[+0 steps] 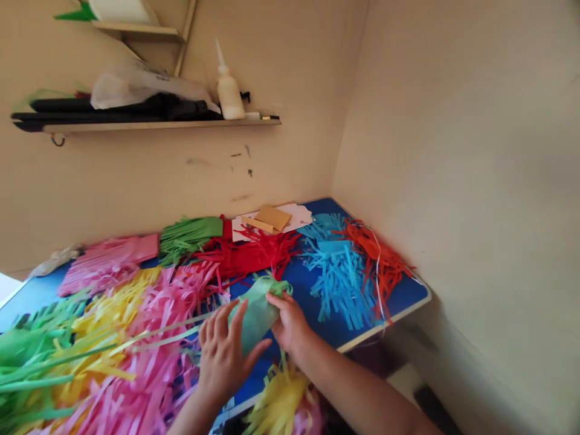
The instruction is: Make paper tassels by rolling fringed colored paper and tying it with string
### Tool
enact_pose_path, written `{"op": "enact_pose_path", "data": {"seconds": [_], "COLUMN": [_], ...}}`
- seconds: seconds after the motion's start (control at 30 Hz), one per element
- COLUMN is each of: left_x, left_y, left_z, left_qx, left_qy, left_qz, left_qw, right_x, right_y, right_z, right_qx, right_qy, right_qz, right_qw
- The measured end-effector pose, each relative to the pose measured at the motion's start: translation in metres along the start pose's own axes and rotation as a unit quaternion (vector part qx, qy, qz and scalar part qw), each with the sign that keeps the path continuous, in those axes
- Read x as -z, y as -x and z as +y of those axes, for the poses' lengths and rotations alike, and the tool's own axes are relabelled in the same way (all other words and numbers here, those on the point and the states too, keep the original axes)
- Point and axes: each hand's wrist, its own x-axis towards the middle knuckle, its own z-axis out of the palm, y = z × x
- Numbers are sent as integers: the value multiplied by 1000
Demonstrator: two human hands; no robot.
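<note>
A light green piece of fringed paper (256,314) is between my hands, over the blue table. My right hand (287,320) grips its right end, thumb on top near the curled edge. My left hand (224,347) lies against its left side with the fingers spread, not closed round it. Thin pale green strips run left from my left hand over pink, yellow and green fringes. Below my hands, a yellow and pink fringed bundle (281,402) shows at the table's front edge.
The blue table (301,293) bears pink (154,344), yellow (115,302), red (247,257), light blue (342,281) and orange (385,260) fringes. Cardboard (274,219) lies at the back. A wall shelf (181,125) holds a glue bottle (230,96). Walls stand behind and right.
</note>
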Motion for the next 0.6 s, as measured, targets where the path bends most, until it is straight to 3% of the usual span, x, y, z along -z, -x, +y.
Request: {"op": "enact_pose_path", "data": {"seconds": [0.17, 0.37, 0.47, 0.6], "left_x": [0, -25, -44, -55], "left_y": [4, 11, 14, 19], "left_z": [-10, 22, 33, 39], "left_qx": [11, -48, -5, 55], "left_qy": [-36, -11, 36, 73], "left_qz": [-37, 45, 85, 75], "left_qw": [999, 998, 996, 993], "right_x": [-3, 0, 4, 7], "right_y": [3, 9, 12, 18], "right_z": [-1, 11, 11, 3], "right_qx": [7, 60, 79, 81], "right_qy": [-35, -2, 23, 53], "right_qz": [16, 26, 25, 38], "right_qw": [999, 998, 996, 995]}}
